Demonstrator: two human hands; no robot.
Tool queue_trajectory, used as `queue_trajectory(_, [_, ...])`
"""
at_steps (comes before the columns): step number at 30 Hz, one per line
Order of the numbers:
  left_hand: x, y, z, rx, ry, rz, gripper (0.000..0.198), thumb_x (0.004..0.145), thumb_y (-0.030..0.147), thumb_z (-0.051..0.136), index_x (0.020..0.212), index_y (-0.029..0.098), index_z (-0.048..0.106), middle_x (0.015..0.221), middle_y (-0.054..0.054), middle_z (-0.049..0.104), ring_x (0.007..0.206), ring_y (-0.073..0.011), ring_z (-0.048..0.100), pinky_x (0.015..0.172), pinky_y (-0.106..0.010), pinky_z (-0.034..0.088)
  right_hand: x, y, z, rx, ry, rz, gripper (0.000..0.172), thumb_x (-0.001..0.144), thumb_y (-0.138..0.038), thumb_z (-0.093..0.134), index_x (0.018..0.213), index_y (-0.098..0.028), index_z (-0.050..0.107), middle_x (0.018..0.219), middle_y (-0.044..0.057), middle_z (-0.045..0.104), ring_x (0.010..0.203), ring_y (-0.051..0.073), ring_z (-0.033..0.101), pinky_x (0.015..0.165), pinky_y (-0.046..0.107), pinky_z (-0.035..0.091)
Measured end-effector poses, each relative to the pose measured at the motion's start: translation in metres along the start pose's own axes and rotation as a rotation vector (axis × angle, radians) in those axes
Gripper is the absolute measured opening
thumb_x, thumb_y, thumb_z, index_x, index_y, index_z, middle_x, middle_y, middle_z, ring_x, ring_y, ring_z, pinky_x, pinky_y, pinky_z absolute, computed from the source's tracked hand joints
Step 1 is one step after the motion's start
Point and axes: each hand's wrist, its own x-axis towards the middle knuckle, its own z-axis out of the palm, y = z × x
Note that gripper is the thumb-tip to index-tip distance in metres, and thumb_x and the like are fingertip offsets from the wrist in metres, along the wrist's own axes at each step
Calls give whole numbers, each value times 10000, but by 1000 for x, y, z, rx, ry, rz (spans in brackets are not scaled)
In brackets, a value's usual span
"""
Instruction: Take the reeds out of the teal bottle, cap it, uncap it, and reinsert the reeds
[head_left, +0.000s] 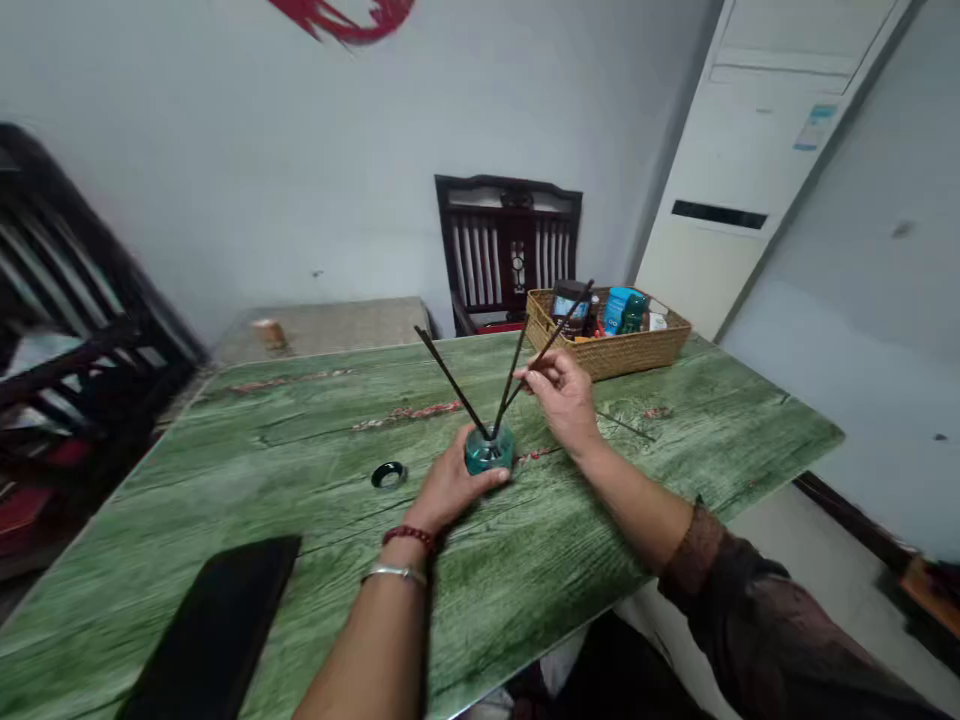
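Left hand nearest, curled round teal glass bottle at frame center on green desk; right hand pinching dark reed stick, just right of bottle, long axis slanting upper right toward wicker basket.

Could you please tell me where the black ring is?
The black ring lies on the green tabletop, left of the glass bottle, in the head view.
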Motion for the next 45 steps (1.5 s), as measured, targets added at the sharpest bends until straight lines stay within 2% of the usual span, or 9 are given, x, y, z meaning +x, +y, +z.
queue_trajectory(8, [1,3,1,-13,33,52,669,689,506,771,1226,184,535,1113,-87,672,1027,-294,637,906,-427,491,-1,-7,6,-65,-60,25,135,831,-315,643,908,-227,576,811,-14,677,801,156,711,719,270,555])
queue_trajectory(16, [3,-4,3,-12,30,60,731,691,519,772,1284,184,509,1191,-99,653,1101,-305,613,947,-436,475,-13,13,12,-311,-135,27,75,842,-275,626,885,-217,604,807,-13,682,758,154,684,734,276,524])
queue_trajectory(27, [5,-6,2,1,39,64,765,676,540,778,1297,186,506,1175,-102,662,1079,-309,619,938,-447,482,-37,23,-1,-622,-261,-7,117,875,-219,597,932,-226,698,834,-4,715,731,144,626,736,256,475])
queue_trajectory(30, [4,-4,1,13,21,36,765,689,544,764,1309,188,491,1163,-96,666,1066,-304,626,930,-447,486,-34,26,-17,-639,-224,-17,122,881,-241,597,939,-218,702,830,-2,714,724,145,626,725,249,471])
queue_trajectory(32, [3,-2,1,22,11,13,761,691,551,759,1301,183,493,1157,-98,667,1064,-306,629,933,-447,486,-28,32,-39,-705,-175,-20,136,889,-240,582,946,-213,703,854,7,720,747,153,635,741,253,470])
queue_trajectory(36, [2,1,0,11,31,5,734,674,526,766,1275,186,518,1148,-98,673,1065,-310,637,946,-453,485,-20,54,-105,-1068,-82,34,198,891,-186,548,995,-194,717,953,66,728,913,203,642,861,290,448])
queue_trajectory(39, [3,1,0,19,24,16,714,683,518,752,1273,189,519,1173,-96,665,1080,-304,633,965,-461,480,-22,72,-148,-1371,-77,206,241,903,-181,552,1068,-158,726,1049,127,712,1015,234,615,899,303,418])
queue_trajectory(42, [3,-1,0,33,20,15,725,694,525,747,1290,195,498,1192,-98,660,1094,-304,630,976,-462,478,-27,85,-164,-1535,-127,346,241,913,-229,580,1079,-159,739,1061,146,697,1027,240,605,874,296,402])
queue_trajectory(45, [3,0,0,40,39,7,735,682,534,754,1293,209,507,1157,-97,676,1063,-313,643,949,-461,495,-29,90,-159,-1562,-188,359,226,931,-220,548,1016,-170,752,1013,127,695,999,223,607,851,279,385])
